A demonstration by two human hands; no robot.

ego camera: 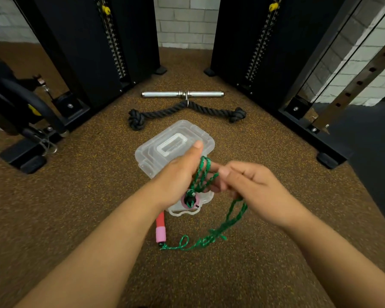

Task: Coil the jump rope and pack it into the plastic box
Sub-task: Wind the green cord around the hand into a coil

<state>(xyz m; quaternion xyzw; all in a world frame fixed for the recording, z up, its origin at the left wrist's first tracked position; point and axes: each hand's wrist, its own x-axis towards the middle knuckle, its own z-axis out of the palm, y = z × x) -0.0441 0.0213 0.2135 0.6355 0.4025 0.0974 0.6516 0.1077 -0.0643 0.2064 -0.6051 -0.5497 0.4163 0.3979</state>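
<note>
in the head view, the thin green braided jump rope (201, 174) is part-wound around the left hand (178, 176), which grips one pink-capped handle (190, 200) with several loops lying across the spread thumb and fingers. the right hand (251, 185) is closed in a pinch on the cord just beside those loops, feeding it round. from there the slack drops to the speckled brown rubber floor (98, 207), where it lies in a loose tangle leading to the second handle, red with a pink foam grip (160, 227), resting flat near the box.

the cord looks light and limp, so it will probably sag, spring out of its loops and snag on itself; my judgement is that it is best held pinched close to the coil under light tension, with the stiff handles as the firm places to grip. the tangle on the floor could knot if pulled hard.

the clear plastic box (156, 150) sits on the floor under the hands with its lid on, handle recess showing. nothing can be made out inside, though the hands hide part of it. it must be opened before packing.

beyond lie a black knotted rope attachment (209, 108) and a short steel bar (165, 94).
</note>
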